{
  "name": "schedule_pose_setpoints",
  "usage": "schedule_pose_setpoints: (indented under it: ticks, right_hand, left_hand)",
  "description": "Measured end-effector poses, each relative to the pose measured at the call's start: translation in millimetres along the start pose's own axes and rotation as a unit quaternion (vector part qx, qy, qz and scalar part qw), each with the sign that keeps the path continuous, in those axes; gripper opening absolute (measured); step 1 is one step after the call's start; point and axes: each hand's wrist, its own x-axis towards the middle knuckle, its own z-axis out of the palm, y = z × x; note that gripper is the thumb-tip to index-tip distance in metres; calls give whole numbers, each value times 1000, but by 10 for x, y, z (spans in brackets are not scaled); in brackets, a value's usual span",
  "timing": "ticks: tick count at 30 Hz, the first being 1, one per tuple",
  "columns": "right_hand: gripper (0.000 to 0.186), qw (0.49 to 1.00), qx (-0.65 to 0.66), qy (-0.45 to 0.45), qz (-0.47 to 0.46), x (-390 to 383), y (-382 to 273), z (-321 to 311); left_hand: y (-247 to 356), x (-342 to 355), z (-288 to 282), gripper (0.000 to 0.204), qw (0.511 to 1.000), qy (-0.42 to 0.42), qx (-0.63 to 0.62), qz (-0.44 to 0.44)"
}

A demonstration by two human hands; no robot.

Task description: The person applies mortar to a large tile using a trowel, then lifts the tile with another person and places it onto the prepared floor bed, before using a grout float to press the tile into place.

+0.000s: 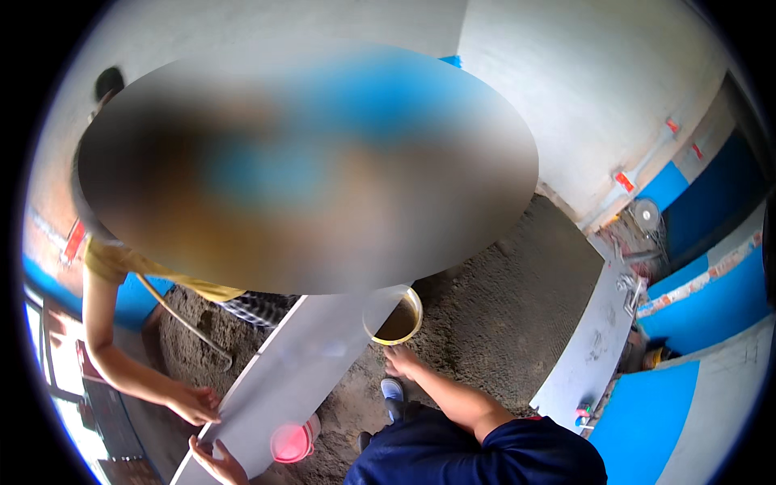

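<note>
My left hand (pixel 220 467) is at the lower left, over the near end of a long pale board or slab (pixel 301 356), with thumb and fingers spread apart. Whether it touches the board I cannot tell. My right hand (pixel 401 361) reaches forward to the near rim of a round bucket (pixel 417 317) with a yellowish rim and a brownish inside. Its fingers look stretched out, and no firm grip on the rim shows. Across the board, another person's hand (pixel 194 404) lies at its left edge; that person wears a yellow shirt (pixel 109 260).
A pink bucket (pixel 293 442) stands beside the board. Damp sand or mortar (pixel 517 299) spreads over the floor, with a rough heap (pixel 190 339) at left. A pale sheet (pixel 594 339) lies along the right, near tools (pixel 630 291). A large blur hides the upper middle.
</note>
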Motion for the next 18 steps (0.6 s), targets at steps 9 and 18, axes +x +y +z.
schedule_pose_setpoints:
  ticks: [9, 18]
  right_hand:
    - [48, 813, -509, 274, 65, -62, 1207, -2371]
    - [27, 963, -56, 254, 71, 287, 165, -973]
  left_hand:
    - [322, 381, 537, 59, 994, -68, -73, 36]
    - [266, 1129, 312, 56, 994, -89, 55, -24]
